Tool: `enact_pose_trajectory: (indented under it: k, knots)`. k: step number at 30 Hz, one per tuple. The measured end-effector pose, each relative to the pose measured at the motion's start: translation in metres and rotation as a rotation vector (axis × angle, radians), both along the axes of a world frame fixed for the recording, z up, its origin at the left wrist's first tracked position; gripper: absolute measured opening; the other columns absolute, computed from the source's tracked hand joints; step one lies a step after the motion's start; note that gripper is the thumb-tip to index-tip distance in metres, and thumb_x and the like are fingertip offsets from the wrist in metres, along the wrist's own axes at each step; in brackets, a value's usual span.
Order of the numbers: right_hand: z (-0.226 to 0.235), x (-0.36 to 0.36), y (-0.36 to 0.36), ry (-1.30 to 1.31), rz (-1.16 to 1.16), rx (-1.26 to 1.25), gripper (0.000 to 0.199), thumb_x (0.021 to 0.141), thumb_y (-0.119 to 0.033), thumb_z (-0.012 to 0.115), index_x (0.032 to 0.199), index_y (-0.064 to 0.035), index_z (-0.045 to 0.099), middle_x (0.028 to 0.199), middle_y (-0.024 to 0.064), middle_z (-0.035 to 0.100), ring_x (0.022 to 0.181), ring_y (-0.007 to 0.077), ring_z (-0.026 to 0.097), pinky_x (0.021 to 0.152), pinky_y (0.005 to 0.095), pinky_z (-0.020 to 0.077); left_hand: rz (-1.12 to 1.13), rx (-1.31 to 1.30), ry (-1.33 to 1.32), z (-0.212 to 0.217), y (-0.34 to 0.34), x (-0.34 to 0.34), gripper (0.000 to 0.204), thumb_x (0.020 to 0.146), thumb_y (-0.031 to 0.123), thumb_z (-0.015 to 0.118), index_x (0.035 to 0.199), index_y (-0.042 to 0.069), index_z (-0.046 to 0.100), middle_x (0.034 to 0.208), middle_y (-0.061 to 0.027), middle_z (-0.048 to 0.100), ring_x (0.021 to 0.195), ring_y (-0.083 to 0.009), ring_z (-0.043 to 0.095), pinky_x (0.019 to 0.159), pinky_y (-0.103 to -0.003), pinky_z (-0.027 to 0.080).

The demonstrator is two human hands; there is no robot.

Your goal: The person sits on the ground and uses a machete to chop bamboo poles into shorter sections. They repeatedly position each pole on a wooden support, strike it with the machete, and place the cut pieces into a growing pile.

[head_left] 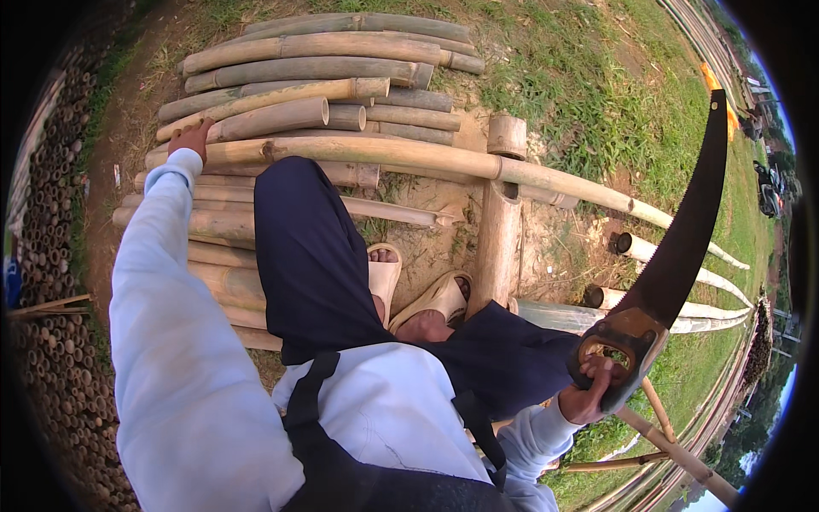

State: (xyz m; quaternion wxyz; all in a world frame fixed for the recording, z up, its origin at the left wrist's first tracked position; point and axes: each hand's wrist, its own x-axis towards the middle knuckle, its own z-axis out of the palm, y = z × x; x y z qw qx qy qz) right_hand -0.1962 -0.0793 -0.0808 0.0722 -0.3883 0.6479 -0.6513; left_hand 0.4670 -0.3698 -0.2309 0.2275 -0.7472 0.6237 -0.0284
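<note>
My right hand (pixel 595 384) is closed round the wooden handle of a handsaw (pixel 674 247). The saw's dark, toothed blade points up and away at the right, apart from the bamboo. At the far left, my left hand (pixel 189 138) grips a long bamboo pole (pixel 409 154) near its left end, its fingers over the pole's far side beside a shorter cut piece (pixel 273 118). The pole runs to the right across an upright-notched bamboo post (pixel 496 230). My left knee is bent against the pole's near side.
Several cut bamboo lengths (pixel 316 72) lie side by side beyond the pole, with more (pixel 226 226) under my left leg. Long poles (pixel 648 252) stretch over the grass at right. A large bamboo stack (pixel 55 367) stands at left. My sandalled feet rest on bare soil beside the post.
</note>
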Motion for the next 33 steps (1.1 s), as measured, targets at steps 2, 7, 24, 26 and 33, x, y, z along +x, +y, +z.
enact_pose_trajectory:
  k: [2,7,24,26,33]
  knots:
    - [0.000,0.011,-0.010,-0.064,0.004,0.002,0.008,0.092,-0.003,0.061,0.092,0.0040,0.058,0.065,0.0064,0.051,0.060,0.0158,0.050,0.065,0.0308,0.0475,-0.111,-0.169,0.032,0.026,-0.013,-0.022,0.061,0.088,0.007,0.065,0.144,0.020,0.045,0.146,-0.0095,0.054,0.141,-0.0302,0.044,0.117,-0.048,0.035]
    - [0.000,0.026,-0.019,-0.160,0.112,-0.066,0.008,0.091,0.000,0.062,0.093,0.0028,0.056,0.065,0.0061,0.050,0.060,0.0157,0.051,0.062,0.0309,0.0463,-0.559,-0.333,0.677,0.077,-0.015,-0.226,0.030,0.092,0.020,0.066,0.120,0.009,0.062,0.119,-0.0164,0.068,0.112,-0.0363,0.063,0.096,-0.047,0.051]
    - [0.004,-0.005,0.021,-0.162,0.073,-0.094,0.015,0.096,-0.012,0.067,0.089,-0.0035,0.057,0.070,0.0036,0.050,0.068,0.0144,0.051,0.068,0.0288,0.0435,-0.684,0.354,0.690,-0.094,0.049,-0.425,0.034,0.099,0.024,0.049,0.133,0.025,0.052,0.106,-0.0157,0.072,0.102,-0.0376,0.070,0.094,-0.051,0.048]
    - [0.000,-0.007,0.018,-0.181,0.064,-0.102,0.011,0.094,-0.009,0.064,0.092,0.0004,0.058,0.068,0.0044,0.049,0.066,0.0142,0.049,0.068,0.0304,0.0444,-0.729,0.313,0.701,-0.081,0.044,-0.413,0.033,0.099,0.026,0.049,0.132,0.024,0.050,0.102,-0.0158,0.072,0.100,-0.0384,0.070,0.090,-0.052,0.049]
    - [-0.001,-0.009,0.015,-0.281,0.088,-0.106,0.015,0.095,-0.012,0.065,0.087,-0.0017,0.057,0.067,0.0045,0.049,0.066,0.0144,0.048,0.070,0.0317,0.0469,-0.855,0.085,0.559,-0.031,0.028,-0.379,0.047,0.090,0.028,0.064,0.133,0.020,0.047,0.090,-0.0160,0.073,0.088,-0.0392,0.072,0.081,-0.051,0.053]
